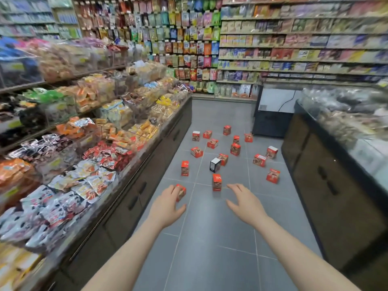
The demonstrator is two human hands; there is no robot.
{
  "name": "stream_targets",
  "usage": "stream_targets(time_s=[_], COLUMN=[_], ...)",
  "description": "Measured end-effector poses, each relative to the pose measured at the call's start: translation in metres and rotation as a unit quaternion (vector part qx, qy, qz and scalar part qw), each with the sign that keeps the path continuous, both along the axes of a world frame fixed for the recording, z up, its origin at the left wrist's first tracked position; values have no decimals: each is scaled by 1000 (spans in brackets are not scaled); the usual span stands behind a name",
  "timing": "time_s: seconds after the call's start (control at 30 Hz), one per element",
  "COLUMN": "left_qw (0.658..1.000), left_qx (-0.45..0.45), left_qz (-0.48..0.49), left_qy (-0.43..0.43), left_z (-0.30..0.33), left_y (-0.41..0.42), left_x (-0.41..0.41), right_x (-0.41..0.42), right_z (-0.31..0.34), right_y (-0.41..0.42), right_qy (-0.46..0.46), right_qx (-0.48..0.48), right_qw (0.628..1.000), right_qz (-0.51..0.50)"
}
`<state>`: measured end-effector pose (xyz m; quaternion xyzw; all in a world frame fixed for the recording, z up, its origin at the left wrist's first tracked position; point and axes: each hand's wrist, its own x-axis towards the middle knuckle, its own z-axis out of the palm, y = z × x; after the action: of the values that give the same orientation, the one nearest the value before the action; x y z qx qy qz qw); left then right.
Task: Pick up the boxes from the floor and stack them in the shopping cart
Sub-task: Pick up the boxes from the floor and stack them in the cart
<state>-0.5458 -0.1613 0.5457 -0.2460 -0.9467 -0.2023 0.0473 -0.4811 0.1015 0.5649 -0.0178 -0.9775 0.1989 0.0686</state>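
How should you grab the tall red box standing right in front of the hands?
The tall red box stands upright, alone on the floor. Probably best to come from above with the open right hand and pinch its two narrow sides near the top.

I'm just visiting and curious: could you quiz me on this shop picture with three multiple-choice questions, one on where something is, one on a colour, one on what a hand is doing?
1. Where do the scattered boxes lie?
A. On the grey tiled floor of the aisle
B. On the top shelf
C. In a basket

2. One box among the red ones differs. What colour is it?
A. Green
B. Dark with a white face
C. Yellow

3. What is the right hand doing?
A. Gripping a box
B. Spread open, holding nothing
C. Resting on a shelf

Answers:
1 A: the red boxes sit on the floor between the counters.
2 B: the odd box is dark and white.
3 B: the right hand has spread fingers; the left hand is at a red box.
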Motion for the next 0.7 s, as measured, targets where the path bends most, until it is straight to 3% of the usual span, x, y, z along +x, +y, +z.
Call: stream_targets(time_s=[0.27, 0.7], left_qw=[999, 996], left_qx=[-16, -23], left_qz=[-39, -60], left_qy=[-34, -54], left_z=[-5, -42], left_y=[34, 137], left_x=[-175, -367], right_x=[-121, -301], right_z=[-13, -56], right_y=[39, 146], right_qy=[-34, -78], right_qx=[-34, -69], right_qw=[996, 987], right_qz=[-73, -121])
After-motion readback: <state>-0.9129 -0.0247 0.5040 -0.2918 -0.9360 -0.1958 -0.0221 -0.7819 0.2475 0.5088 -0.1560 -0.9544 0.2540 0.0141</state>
